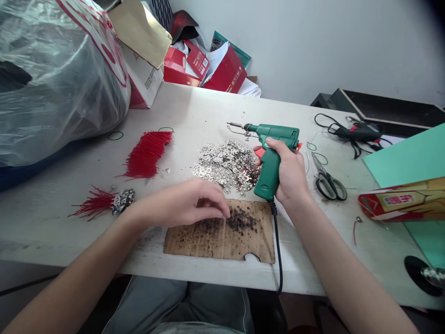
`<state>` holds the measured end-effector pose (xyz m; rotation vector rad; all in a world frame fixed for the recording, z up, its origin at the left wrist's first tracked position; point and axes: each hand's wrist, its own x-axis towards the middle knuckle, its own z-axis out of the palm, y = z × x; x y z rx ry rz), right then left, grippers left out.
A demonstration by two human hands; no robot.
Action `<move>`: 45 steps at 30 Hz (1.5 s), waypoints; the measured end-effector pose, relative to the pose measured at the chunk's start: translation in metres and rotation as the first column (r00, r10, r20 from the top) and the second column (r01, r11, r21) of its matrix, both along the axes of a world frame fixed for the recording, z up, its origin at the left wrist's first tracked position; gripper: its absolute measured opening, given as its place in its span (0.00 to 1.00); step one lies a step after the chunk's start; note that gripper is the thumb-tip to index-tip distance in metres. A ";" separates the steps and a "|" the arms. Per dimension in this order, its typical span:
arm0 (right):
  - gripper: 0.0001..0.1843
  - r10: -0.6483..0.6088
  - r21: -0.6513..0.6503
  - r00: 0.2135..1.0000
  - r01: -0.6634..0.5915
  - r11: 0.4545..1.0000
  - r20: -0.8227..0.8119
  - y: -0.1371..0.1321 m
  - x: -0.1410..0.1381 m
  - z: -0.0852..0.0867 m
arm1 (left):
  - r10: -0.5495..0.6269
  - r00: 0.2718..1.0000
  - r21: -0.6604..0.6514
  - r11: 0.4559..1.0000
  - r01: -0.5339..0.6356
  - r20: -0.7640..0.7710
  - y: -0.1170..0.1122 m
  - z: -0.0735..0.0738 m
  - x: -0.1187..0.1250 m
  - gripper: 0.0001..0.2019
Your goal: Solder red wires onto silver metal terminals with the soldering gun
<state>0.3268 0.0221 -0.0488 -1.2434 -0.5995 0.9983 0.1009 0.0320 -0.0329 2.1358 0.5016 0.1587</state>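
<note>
A green soldering gun [278, 139] is gripped in my right hand [292, 171], its tip pointing left above a pile of small silver metal tabs [222, 162]. My left hand [201, 202] is over a scorched piece of cardboard [187, 243], thumb and fingertips pinched together; whatever they hold is too small to make out. Left of the pile lies a stack of short red wires [148, 155]. Closer to my left forearm is a bunch of red wires [92, 204] with metal tabs [123, 202] on their ends.
Scissors [328, 181] lie to the right, near a black corded tool [359, 132] and a red-and-yellow package [403, 199]. One wire with a tab [355, 229] sits nearby. A big plastic bag [62, 93] fills the left; red boxes [225, 72] stand behind.
</note>
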 end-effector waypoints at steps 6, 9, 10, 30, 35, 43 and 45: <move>0.13 0.003 0.021 1.000 -0.003 1.000 0.003 0.000 0.002 -0.002 | 0.067 0.998 0.056 0.996 -0.067 0.013 -0.002 -0.004 0.000 0.11; 0.14 -0.004 0.012 1.000 0.004 1.000 0.009 0.000 0.002 -0.002 | 0.094 0.996 0.140 0.986 -0.093 -0.005 -0.001 -0.007 0.000 0.11; 0.14 -0.008 0.005 1.000 0.008 1.000 0.011 0.000 0.002 -0.002 | 0.092 0.996 0.157 0.984 -0.088 -0.021 -0.001 -0.007 0.000 0.12; 0.13 0.028 0.051 0.999 -0.029 0.998 0.020 0.000 0.000 -0.001 | 0.072 0.995 -0.001 0.997 -0.072 0.072 -0.004 0.001 0.001 0.05; 0.13 0.030 0.056 1.000 -0.030 0.998 0.010 0.000 0.000 -0.001 | 0.046 0.997 0.025 0.999 -0.048 0.057 -0.006 -0.004 0.005 0.10; 0.13 0.036 0.060 0.999 -0.036 0.998 0.000 -0.001 0.000 -0.001 | 0.072 0.997 0.020 0.997 -0.072 0.023 -0.003 -0.001 0.003 0.06; 0.13 0.038 0.066 0.999 -0.037 0.997 -0.006 -0.001 0.000 -0.002 | 0.088 0.996 0.031 0.996 -0.088 0.004 -0.003 -0.002 0.003 0.05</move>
